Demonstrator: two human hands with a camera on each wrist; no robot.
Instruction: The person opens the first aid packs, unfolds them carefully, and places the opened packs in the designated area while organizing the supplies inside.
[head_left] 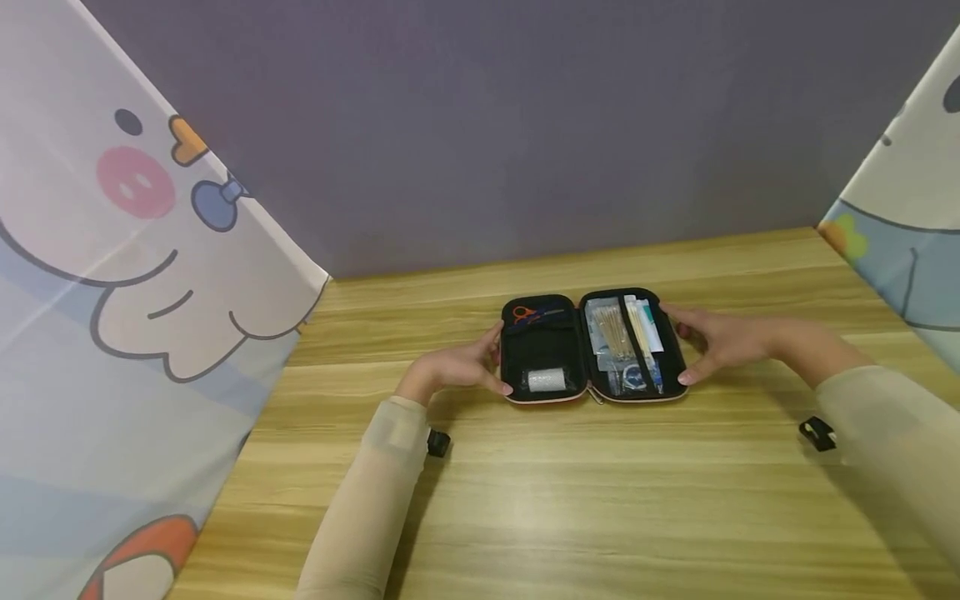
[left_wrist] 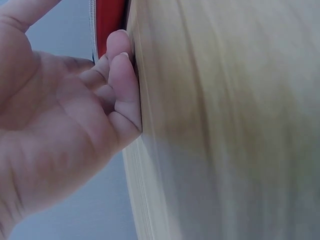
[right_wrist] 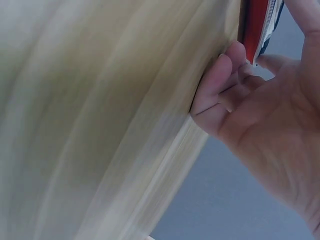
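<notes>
A first aid case (head_left: 545,350) lies unfolded on the wooden table, black inside, with its red outer shell showing in both wrist views. Orange-handled scissors (head_left: 522,313) sit in its left half, above a white bandage roll (head_left: 546,380). Cotton swabs (head_left: 613,332) and clear packets (head_left: 633,377) fill the right half under a black strap. My left hand (head_left: 457,367) holds the case's left side, thumb on the near corner. On the opposite side my right hand (head_left: 723,337) grips the right edge between thumb and fingers. In both wrist views the outer fingers are curled low at the table.
The wooden table (head_left: 600,500) runs back to a grey wall (head_left: 510,125). Cartoon-printed cloths hang at left (head_left: 225,275) and right (head_left: 915,200). A small black device (head_left: 438,442) shows at the left wrist, another black device (head_left: 817,433) near the right wrist.
</notes>
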